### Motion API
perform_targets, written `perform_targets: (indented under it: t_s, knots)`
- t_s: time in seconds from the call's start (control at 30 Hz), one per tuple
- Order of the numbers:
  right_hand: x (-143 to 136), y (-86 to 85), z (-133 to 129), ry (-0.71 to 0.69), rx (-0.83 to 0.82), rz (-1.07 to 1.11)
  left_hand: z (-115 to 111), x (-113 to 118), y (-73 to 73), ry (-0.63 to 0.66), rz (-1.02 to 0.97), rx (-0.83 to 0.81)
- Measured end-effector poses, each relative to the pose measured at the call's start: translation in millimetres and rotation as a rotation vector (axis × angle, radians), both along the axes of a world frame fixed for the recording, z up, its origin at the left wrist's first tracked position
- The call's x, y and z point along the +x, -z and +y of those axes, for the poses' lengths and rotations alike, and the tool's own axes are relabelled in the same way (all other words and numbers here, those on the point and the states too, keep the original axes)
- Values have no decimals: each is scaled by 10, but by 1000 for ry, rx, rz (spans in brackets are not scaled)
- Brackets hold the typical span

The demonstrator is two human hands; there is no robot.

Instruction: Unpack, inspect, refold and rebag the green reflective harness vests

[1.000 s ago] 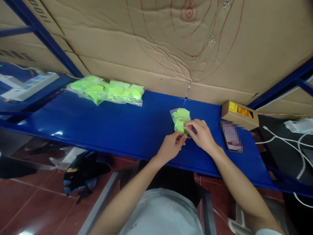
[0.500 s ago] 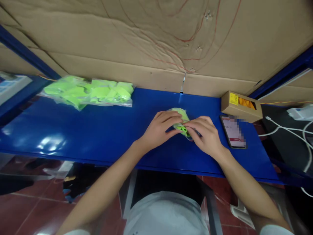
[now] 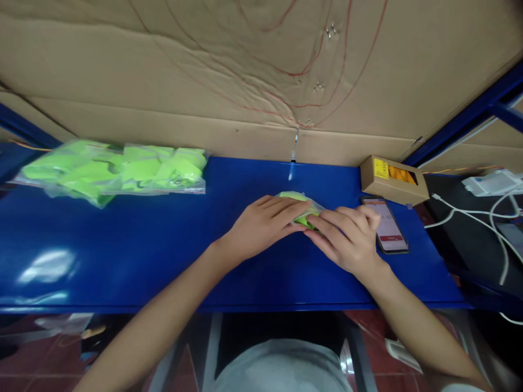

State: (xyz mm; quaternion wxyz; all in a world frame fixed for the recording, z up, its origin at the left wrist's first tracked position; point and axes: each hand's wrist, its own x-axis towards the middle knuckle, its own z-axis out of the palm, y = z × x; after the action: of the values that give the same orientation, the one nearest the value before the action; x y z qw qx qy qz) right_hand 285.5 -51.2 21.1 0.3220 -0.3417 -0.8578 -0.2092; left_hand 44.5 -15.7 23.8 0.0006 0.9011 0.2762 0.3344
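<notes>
Between my two hands lies a small clear plastic bag (image 3: 295,195) with folded lime-green material inside, near the middle of the blue table. My left hand (image 3: 267,220) lies over its left side, fingers closed on the plastic and thumb low along the near edge. My right hand (image 3: 347,234) grips the right end of the bag, its fingertips pressed at the opening where green folds show. Much of the bag is hidden under the fingers, so I cannot tell whether its mouth is sealed.
Several clear bags of lime-green pieces (image 3: 134,169) lie at the back left of the blue table (image 3: 155,245). To the right are a cardboard box (image 3: 376,188) with a yellow label and a phone (image 3: 388,223). White cables (image 3: 469,214) run beyond the right edge.
The view has shifted a little. My fingers have moved on the bag; the green folds at its end, plainly seen before, are now mostly covered by my right fingertips.
</notes>
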Motion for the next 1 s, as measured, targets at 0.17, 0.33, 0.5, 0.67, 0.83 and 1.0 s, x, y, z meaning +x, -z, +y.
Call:
perform_targets:
  t_s: [0.17, 0.33, 0.5, 0.67, 0.83, 1.0]
  knots:
    - [-76, -17, -65, 115, -102, -37, -5, -72, 92, -13, -21, 34]
    - [-242, -9, -52, 259, -203, -164, -27, -65, 130, 17, -43, 123]
    - [-192, 20, -9, 182, -199, -89, -36, -9, 125, -45, -90, 155]
    - [-75, -2, -26, 56, -99, 37, -46, -46, 136, -106, -225, -9]
    - [-92, 49, 19, -44, -172, 33, -86, -38, 131, -79, -300, -107]
    - [-77, 69, 45, 26, -97, 99, -86, -64, 106, -15, -305, -108]
